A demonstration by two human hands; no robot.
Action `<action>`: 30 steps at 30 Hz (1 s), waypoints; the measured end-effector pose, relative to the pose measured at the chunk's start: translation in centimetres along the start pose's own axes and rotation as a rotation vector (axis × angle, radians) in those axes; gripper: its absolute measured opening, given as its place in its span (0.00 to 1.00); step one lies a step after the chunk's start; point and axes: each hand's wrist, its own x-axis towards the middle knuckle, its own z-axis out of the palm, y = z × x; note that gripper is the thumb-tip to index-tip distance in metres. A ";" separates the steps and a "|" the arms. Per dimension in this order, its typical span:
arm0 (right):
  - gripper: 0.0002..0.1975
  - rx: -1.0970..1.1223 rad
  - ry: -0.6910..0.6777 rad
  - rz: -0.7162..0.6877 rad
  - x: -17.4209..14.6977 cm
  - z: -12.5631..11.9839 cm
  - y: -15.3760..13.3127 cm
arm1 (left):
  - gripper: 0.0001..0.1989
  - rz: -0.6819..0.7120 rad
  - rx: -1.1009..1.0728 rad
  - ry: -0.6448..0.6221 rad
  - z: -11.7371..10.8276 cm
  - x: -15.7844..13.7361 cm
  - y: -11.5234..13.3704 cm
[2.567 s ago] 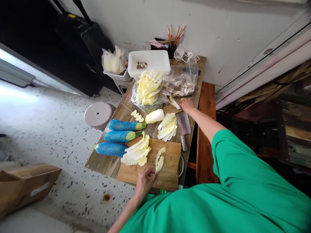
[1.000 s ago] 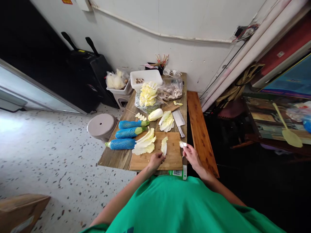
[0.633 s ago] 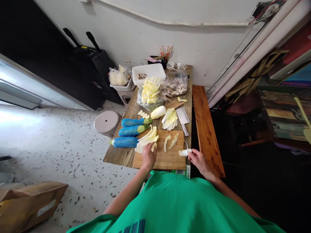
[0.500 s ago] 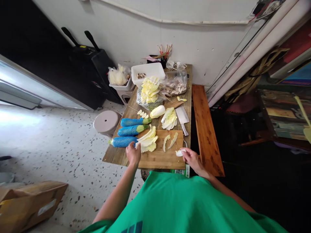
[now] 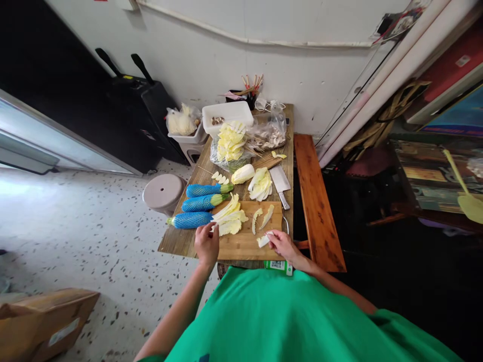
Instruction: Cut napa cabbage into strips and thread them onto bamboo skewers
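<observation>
Yellow-white napa cabbage leaves [image 5: 231,221] lie on the left part of a wooden cutting board [image 5: 241,249]. My left hand [image 5: 207,245] is at their white stem end, thumb and fingers drawn together; what they pinch, if anything, is too small to make out. Low over the board's right side, my right hand [image 5: 284,245] holds a small white piece of cabbage [image 5: 265,239] between its fingertips. Two curved cabbage strips [image 5: 261,219] rest on the board just beyond it. A cleaver [image 5: 280,182] lies past the board's far right corner.
Several blue-netted zucchini [image 5: 193,219] lie left of the board. Behind it are a small cabbage heart [image 5: 243,174], loose leaves [image 5: 260,184], bagged cabbage [image 5: 231,143], a white tub [image 5: 227,116] and bagged mushrooms [image 5: 271,133]. A wooden bench [image 5: 319,206] borders the right side.
My right hand has moved left over the board with the cabbage piece. My left hand has stayed almost in place by the leaves, its fingers drawn closer together. The view has shifted slightly.
</observation>
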 end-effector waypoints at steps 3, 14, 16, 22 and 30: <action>0.15 0.109 -0.092 0.067 0.2 0.2 -0.4 | 0.14 0.056 -0.201 -0.033 0.0 -2.1 1.0; 0.11 0.286 -0.499 0.376 2.2 2.3 -0.5 | 0.16 -0.357 -0.791 -0.426 3.2 -5.3 1.5; 0.11 0.292 -0.500 0.386 2.2 2.6 -0.2 | 0.17 -0.401 -0.849 -0.427 3.2 -5.2 1.4; 0.12 0.298 -0.443 0.359 2.0 2.5 -0.3 | 0.19 -0.469 -0.979 -0.407 2.6 -4.4 2.1; 0.11 0.341 -0.327 0.287 1.9 0.4 -0.2 | 0.20 -0.455 -0.962 -0.256 2.0 -0.5 2.4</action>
